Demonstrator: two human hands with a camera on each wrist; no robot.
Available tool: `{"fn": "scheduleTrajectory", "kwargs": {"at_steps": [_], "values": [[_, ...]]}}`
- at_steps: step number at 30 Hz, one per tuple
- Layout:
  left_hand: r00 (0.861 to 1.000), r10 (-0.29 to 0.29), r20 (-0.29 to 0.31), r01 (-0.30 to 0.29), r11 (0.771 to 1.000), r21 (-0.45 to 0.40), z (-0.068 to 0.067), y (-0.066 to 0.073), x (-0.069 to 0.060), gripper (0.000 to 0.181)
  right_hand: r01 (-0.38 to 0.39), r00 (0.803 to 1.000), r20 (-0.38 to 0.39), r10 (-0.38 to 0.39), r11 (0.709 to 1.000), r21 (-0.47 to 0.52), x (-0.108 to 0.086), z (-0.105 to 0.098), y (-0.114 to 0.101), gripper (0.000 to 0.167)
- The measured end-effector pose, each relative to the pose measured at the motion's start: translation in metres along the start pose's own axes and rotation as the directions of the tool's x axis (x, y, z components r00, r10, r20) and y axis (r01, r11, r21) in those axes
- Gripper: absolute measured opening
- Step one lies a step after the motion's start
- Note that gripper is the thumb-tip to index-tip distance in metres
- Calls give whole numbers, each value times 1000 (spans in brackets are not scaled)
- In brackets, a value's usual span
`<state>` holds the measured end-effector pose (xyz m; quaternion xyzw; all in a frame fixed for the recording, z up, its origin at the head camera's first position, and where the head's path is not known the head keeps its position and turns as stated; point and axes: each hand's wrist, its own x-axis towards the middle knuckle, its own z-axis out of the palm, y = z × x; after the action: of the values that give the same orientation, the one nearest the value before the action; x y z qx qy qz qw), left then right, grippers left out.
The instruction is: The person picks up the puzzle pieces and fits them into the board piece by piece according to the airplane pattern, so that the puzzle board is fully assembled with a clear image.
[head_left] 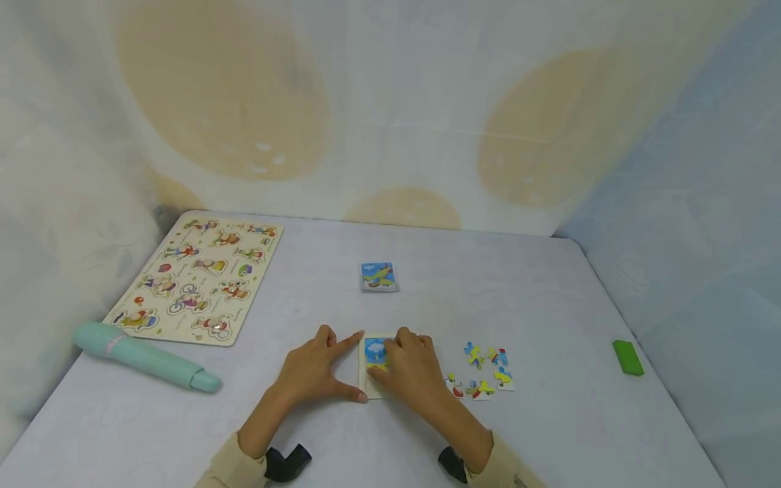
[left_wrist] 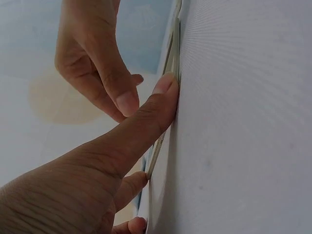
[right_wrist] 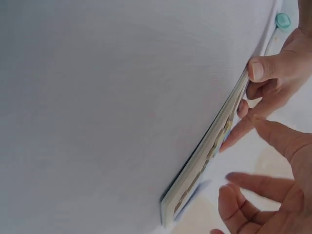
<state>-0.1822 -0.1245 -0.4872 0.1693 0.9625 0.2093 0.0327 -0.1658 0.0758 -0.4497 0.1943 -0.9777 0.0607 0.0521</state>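
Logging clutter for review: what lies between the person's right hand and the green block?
The head view shows loose puzzle pieces near the right hand, then bare tabletop to the green block.

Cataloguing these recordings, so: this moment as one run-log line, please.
left hand: touching puzzle board, left edge | right hand: over puzzle board | puzzle board: partly filled | loose pieces: right of board

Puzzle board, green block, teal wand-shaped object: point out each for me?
Puzzle board (head_left: 363,359): head view, bare left rim.
Green block (head_left: 628,358): head view, middle of top face.
Teal wand-shaped object (head_left: 146,356): head view, middle of shaft.
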Motion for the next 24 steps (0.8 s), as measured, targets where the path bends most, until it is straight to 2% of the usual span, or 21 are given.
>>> {"fn": "scheduleTrajectory", "kwargs": {"at_steps": [2, 5, 10, 19, 24], "values": [[1000, 3, -3, -3, 1000, 2, 1, 0, 0, 104, 56, 998, -8, -57, 997, -44, -7, 0, 4, 58], [1000, 1, -5, -1, 1000, 8, 2, -1, 0, 105, 131, 991, 34, -128, 987, -93, -16, 2, 9, 60], [1000, 4, -13, -4, 1000, 14, 3, -1, 0, 105, 187, 980, 91, -175, 973, -137, -24, 4, 9, 61], [998, 41, -47, -39, 998, 40, -1, 1, -2, 96, 155, 986, 89, -144, 978, -137, -17, 3, -10, 69], [999, 31, -34, -31, 999, 17, 0, 0, -2, 99, 108, 986, 130, -101, 993, -48, -12, 1, -5, 60]]}}
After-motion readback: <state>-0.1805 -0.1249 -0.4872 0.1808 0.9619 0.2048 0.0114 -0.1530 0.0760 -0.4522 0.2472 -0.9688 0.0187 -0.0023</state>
